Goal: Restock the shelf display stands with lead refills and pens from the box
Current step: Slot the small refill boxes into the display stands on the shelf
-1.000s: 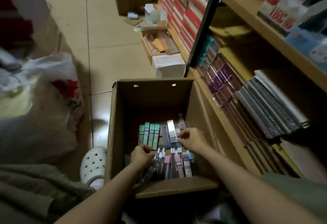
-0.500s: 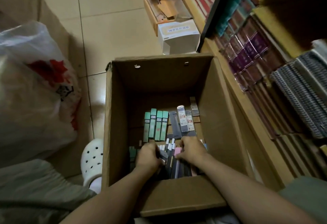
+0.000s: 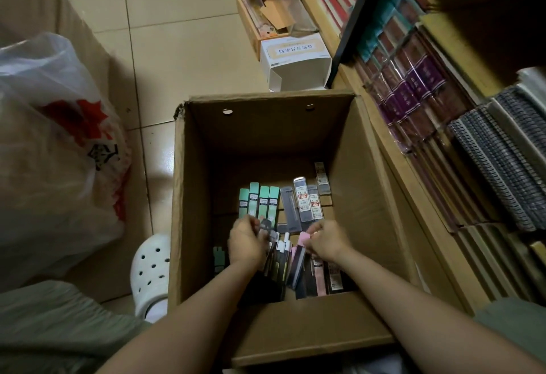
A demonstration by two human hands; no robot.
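An open cardboard box [image 3: 363,190] stands on the floor beside the shelf. On its bottom lie green lead refill cases [image 3: 259,206], grey refill cases with red labels [image 3: 304,204] and a row of pens and refills [image 3: 295,264] near the front wall. Both my hands are down inside the box. My left hand [image 3: 246,242] grips a dark bundle of refill cases at the row's left end. My right hand [image 3: 325,240] pinches a pink-capped case [image 3: 304,237] in the same row.
A low wooden shelf [image 3: 384,149] with purple packs and spiral notebooks [image 3: 502,161] runs along the right. A white carton [image 3: 298,60] and an open wooden box [image 3: 271,16] sit beyond the cardboard box. A plastic bag [image 3: 59,143] bulges on the left; a white clog [image 3: 152,270] is beside the box.
The view tilted down and closer to the box. Both hands moved from the middle cases to the front row, and the left hand lifted a dark bundle slightly.
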